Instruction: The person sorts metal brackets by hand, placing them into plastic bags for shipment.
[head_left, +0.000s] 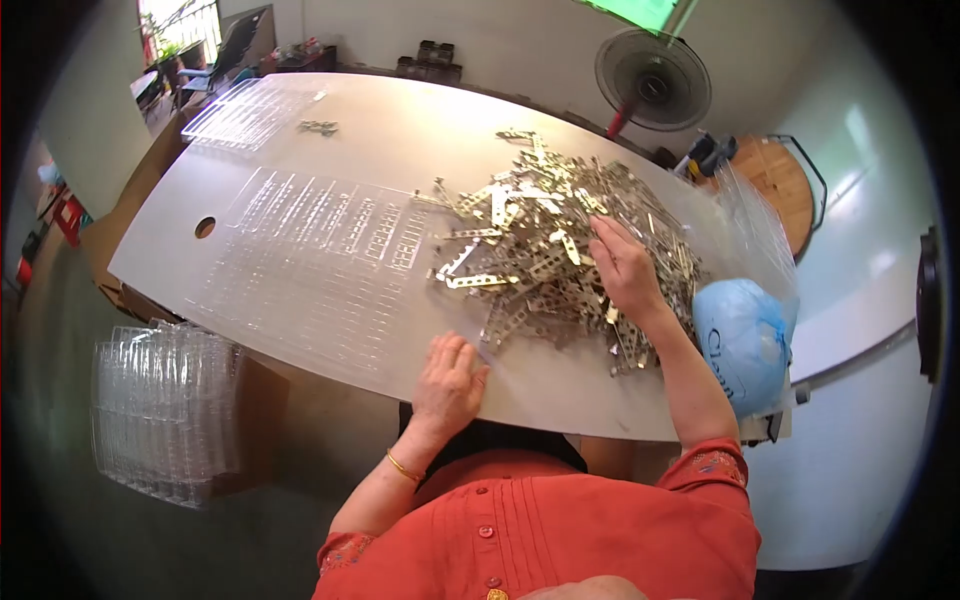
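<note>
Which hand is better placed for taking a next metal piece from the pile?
Probably the right hand: it is at the metal pile, while the left hand is by the near edge of the table.

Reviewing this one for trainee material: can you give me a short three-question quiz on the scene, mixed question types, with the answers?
1. Multiple choice: Which hand is at the pile of metal pieces?
A) the left hand only
B) the right hand only
C) both hands
2. True or false: From the wearer's viewpoint, the blue bag is on the left side of the pile.
3. Fill in the blank: The thin gold-coloured bracelet is on the wearer's ____ wrist.

Key:
1. B. The right hand is at the pile; the other is near the table's near edge.
2. False. The bag is on the right side.
3. left
</note>
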